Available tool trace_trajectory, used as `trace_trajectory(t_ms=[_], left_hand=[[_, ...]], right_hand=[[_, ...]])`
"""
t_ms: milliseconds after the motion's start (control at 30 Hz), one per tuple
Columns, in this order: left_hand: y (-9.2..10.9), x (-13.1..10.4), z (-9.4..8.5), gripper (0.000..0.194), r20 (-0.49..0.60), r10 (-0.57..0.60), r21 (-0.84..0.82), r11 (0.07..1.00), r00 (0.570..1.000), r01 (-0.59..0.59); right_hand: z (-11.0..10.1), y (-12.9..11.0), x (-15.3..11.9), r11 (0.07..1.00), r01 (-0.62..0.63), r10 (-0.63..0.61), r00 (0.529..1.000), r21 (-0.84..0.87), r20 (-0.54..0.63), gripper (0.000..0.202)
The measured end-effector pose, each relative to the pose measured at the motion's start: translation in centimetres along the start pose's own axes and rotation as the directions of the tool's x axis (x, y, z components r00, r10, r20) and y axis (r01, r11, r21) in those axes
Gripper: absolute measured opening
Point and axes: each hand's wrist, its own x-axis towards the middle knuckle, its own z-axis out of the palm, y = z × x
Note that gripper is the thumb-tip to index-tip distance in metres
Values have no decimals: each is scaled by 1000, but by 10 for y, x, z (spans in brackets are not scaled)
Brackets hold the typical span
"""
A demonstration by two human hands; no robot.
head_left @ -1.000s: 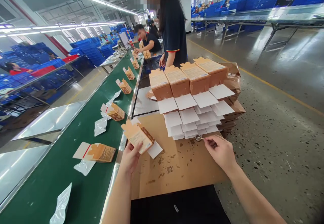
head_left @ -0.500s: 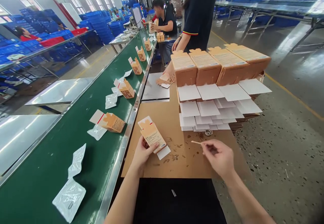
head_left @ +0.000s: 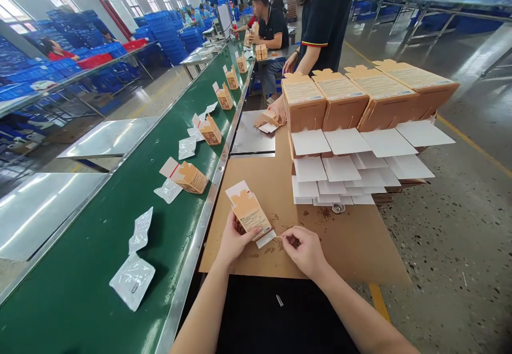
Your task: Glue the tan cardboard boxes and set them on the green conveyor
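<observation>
My left hand grips a tan folding carton tilted over the cardboard sheet, thumb on its printed face. One white flap of the carton points up and away; another white flap sticks out at the near end. My right hand is closed in a pinch on a thin wooden stick, whose tip is at or very near that lower flap; contact is hard to tell. Beyond it, a small round dish sits by the stack of cartons, whose white flaps hang toward me. Brown stains mark the cardboard sheet.
Along my left runs a green conveyor belt with a metal edge, carrying silver pouches and open cartons. Ahead, a standing co-worker's hand touches flattened cartons. Another person sits farther along the belt.
My right hand has moved left with the stick, from near the dish to the carton's lower flap. My left hand still holds the carton. The view has shifted slightly.
</observation>
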Motion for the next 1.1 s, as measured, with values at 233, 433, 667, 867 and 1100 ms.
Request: trace_trajectory(t_ms=[233,433,667,867,1100], left_hand=[[-11,-15,0,86,-34,90,152,985,995,-84],[-7,-26,-2,81,9,91,268,959,996,-90],[-8,-29,1,72,-22,138,289,949,990,-126],[11,-15,-12,77,-91,9,123,992,996,2],[26,-13,-70,97,-342,112,42,994,933,-103]], right_hand=[[-47,-3,-15,999,-32,33,992,11,-124,34],[-72,-7,-32,997,-77,77,981,9,-177,38],[-71,-16,-41,997,-70,73,981,23,-181,38],[-71,-25,-40,999,-47,49,982,17,-180,38],[-81,-22,-42,1000,1,-4,987,-18,-163,41]])
